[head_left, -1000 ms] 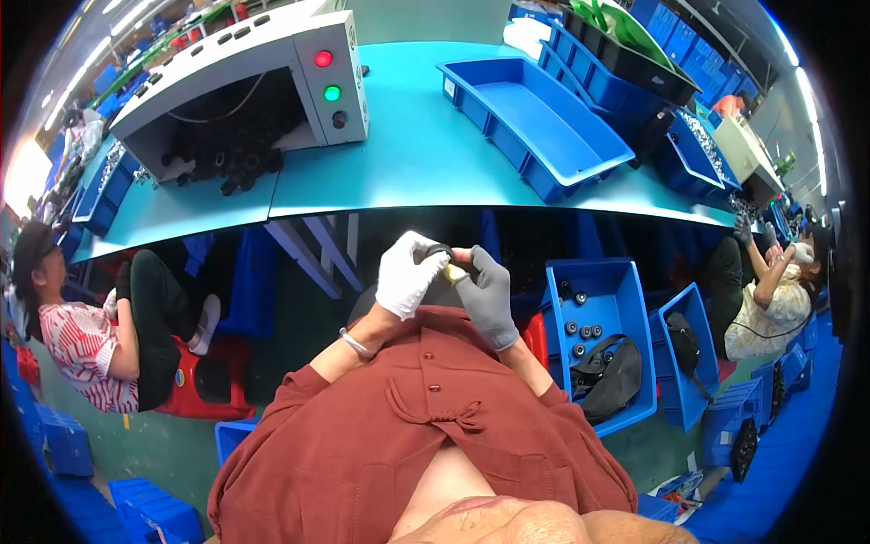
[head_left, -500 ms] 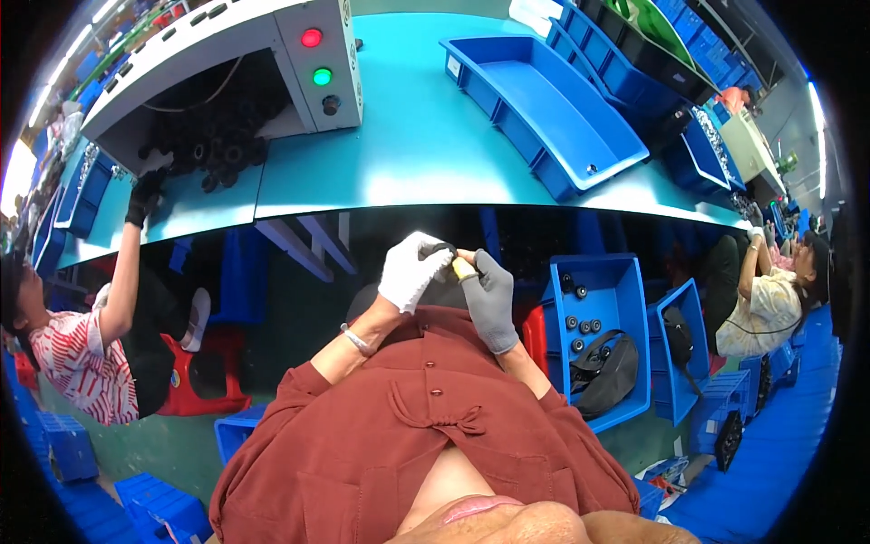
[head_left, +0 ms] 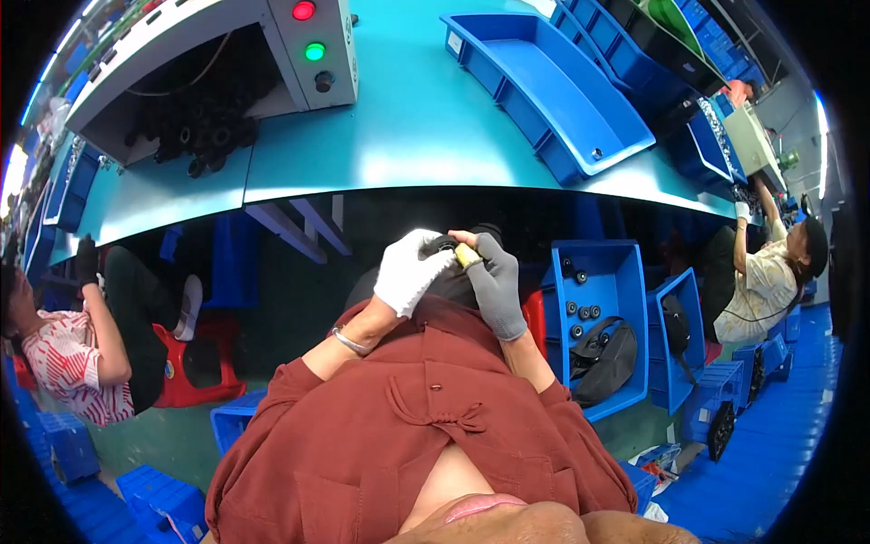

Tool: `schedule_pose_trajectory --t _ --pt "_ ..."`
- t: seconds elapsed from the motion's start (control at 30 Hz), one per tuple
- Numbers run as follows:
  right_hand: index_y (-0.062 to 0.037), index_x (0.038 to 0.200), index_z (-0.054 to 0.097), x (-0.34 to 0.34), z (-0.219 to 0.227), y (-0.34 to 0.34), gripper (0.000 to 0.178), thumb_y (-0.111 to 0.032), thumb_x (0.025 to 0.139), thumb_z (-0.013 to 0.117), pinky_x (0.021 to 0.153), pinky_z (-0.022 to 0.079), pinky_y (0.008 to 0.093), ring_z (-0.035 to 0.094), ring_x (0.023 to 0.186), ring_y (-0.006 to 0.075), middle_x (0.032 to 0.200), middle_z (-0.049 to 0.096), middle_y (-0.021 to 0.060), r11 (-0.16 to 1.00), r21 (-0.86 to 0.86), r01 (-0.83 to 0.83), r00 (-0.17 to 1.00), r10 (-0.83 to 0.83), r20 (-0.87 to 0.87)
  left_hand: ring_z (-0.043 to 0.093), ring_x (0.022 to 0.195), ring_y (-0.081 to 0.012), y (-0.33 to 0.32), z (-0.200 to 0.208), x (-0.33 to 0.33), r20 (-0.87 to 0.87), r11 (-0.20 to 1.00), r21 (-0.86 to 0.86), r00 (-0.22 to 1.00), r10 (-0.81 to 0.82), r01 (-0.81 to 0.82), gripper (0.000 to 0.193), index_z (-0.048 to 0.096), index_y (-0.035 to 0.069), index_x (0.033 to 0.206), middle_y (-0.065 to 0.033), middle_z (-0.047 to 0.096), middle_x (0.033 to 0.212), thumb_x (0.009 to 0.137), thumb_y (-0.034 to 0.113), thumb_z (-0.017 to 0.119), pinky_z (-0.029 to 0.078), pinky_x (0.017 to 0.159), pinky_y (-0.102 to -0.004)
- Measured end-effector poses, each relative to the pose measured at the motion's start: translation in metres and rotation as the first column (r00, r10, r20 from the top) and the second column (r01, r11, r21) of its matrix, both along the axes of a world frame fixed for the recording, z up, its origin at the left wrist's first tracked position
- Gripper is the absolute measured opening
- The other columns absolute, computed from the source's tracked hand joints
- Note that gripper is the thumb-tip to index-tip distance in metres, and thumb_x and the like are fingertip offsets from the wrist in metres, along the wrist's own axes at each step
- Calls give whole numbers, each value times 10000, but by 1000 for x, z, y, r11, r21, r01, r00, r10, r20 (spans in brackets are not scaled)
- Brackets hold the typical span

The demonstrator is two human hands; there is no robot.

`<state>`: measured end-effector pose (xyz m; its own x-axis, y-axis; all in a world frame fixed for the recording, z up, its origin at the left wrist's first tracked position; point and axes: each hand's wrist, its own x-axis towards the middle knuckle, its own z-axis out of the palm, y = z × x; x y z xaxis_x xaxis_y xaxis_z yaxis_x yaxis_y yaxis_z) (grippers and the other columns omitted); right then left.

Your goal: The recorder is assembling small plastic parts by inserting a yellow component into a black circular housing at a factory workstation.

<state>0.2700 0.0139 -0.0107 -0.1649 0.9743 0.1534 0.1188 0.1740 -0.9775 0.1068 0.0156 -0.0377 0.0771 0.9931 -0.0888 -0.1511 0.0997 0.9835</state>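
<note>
In front of my maroon shirt, my two gloved hands meet just below the bench edge. My left hand (head_left: 408, 274), in a white glove, pinches a small black wheel-like ring (head_left: 444, 244) between thumb and fingers. From the other side, my right hand (head_left: 495, 286), in a grey glove with bare fingertips, closes on the same ring. Yellow wrapping (head_left: 467, 255) covers my right thumb's end. The fingers hide part of the ring.
A blue tray (head_left: 553, 100) stands on the teal bench (head_left: 399, 145). At left, black rings (head_left: 204, 140) spill from a white machine (head_left: 335, 54) with red and green lights. Beside me, a blue bin (head_left: 642, 363) holds black wheels and a bag. Co-workers sit on both sides.
The view has shifted slightly, and the ring shows more of its face between my fingers. The left co-worker's arm has drawn back from the bench; the right one's arm now reaches onto it.
</note>
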Motion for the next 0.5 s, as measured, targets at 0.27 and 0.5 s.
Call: schedule_pose_trajectory --t 0.27,0.5 --pt "38 1152 708 -11 -14 -4 252 24 941 571 813 470 213 600 900 77 983 681 31 994 61 87 995 -89 40 664 765 -108 3 -8 1 -37 992 42 992 118 -116 130 689 -33 1023 -70 715 875 919 42 704 540 685 -242" --pt "36 1118 710 -13 -21 10 212 -19 951 590 797 476 221 607 889 75 961 692 36 979 181 94 982 -121 144 662 768 -92 15 -8 -13 -396 991 134 916 67 -15 215 714 -9 1038 -58 724 874 880 127 766 542 702 -255"
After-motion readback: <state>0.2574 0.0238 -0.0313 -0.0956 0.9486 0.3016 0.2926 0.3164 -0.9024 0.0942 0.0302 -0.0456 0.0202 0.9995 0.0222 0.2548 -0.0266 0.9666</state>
